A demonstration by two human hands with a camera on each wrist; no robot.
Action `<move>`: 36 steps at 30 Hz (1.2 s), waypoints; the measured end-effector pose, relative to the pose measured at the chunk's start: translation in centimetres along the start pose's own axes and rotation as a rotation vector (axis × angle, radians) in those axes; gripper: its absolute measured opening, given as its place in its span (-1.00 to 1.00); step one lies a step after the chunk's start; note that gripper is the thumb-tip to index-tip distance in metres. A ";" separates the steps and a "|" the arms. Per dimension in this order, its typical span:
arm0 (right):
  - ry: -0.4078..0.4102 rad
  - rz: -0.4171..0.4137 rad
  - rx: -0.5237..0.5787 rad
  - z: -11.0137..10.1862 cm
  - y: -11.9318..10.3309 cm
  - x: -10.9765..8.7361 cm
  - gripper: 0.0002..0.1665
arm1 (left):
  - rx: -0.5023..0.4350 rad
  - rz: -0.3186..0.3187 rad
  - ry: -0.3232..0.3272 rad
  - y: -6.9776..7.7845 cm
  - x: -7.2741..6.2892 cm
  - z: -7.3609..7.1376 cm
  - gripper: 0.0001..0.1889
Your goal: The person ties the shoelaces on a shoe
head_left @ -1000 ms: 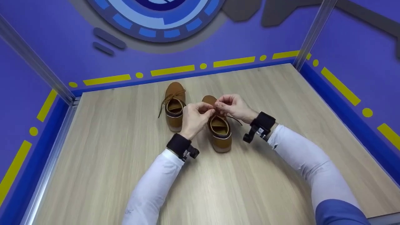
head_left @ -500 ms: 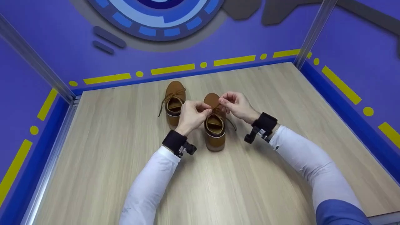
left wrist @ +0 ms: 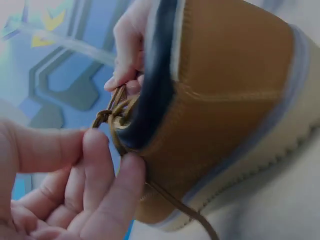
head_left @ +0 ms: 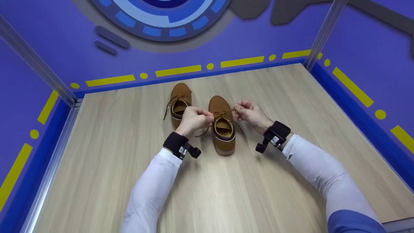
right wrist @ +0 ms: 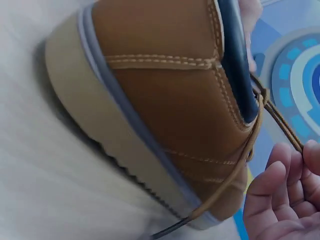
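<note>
A brown lace-up shoe [head_left: 219, 103] stands upright on the wooden tabletop, toe pointing away. My left hand [head_left: 195, 120] pinches one loop of its shoelace [left wrist: 104, 116] between thumb and fingers, left of the opening. To the right, my right hand [head_left: 252, 114] pinches another loop, stretched taut from the knot in the right wrist view. A loose lace end [right wrist: 220, 192] hangs down the shoe's right side; another hangs at the left. The matching shoe [head_left: 180, 90], its lace tied in a bow, stands to the left, partly hidden behind my left hand.
The wooden tabletop [head_left: 106, 155] carries both shoes. Blue-purple panels [head_left: 181, 58] with yellow dashes rise along its back and sides. Metal posts [head_left: 323, 38] stand at the back corners.
My hands have drawn apart, left hand leftward and right hand rightward, pulling the lace loops out to both sides. The worked shoe has shifted slightly left, and its bow now shows.
</note>
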State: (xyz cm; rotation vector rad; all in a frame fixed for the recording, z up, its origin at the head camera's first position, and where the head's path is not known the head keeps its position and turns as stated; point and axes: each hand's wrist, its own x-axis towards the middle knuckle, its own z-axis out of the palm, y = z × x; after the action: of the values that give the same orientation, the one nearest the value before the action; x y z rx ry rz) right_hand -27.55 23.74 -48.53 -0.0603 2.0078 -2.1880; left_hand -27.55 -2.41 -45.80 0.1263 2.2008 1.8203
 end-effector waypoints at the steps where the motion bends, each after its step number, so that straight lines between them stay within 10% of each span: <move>1: 0.015 0.018 0.010 -0.1 0.2 -0.2 -0.82 | 0.077 0.016 0.016 0.0 -0.2 0.1 -0.92; 6: 0.061 0.054 0.035 -0.3 1.0 -0.9 -0.84 | 0.472 0.116 0.148 0.2 -0.7 0.6 -0.93; 11: 0.121 0.049 0.044 0.1 1.3 -1.3 -0.85 | 0.619 0.165 0.185 0.3 -0.5 0.5 -0.91; 20: 0.164 -0.010 -0.019 0.3 1.9 -1.4 -0.89 | 0.610 0.198 0.163 -0.1 -0.4 0.3 -0.89; 27: 0.205 -0.096 -0.286 -0.6 0.6 -2.9 -0.80 | 0.561 0.213 0.049 -0.1 -2.3 0.2 -0.82; 36: 0.040 0.016 -0.515 1.0 0.0 -4.7 -0.48 | 0.552 0.143 -0.006 0.1 -3.9 0.7 -0.68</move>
State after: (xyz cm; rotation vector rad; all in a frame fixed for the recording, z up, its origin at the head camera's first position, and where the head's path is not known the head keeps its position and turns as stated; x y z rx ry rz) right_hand -22.81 23.47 -48.07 -0.0655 2.5267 -1.6182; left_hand -23.64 -2.67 -45.18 0.4063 2.6892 1.2170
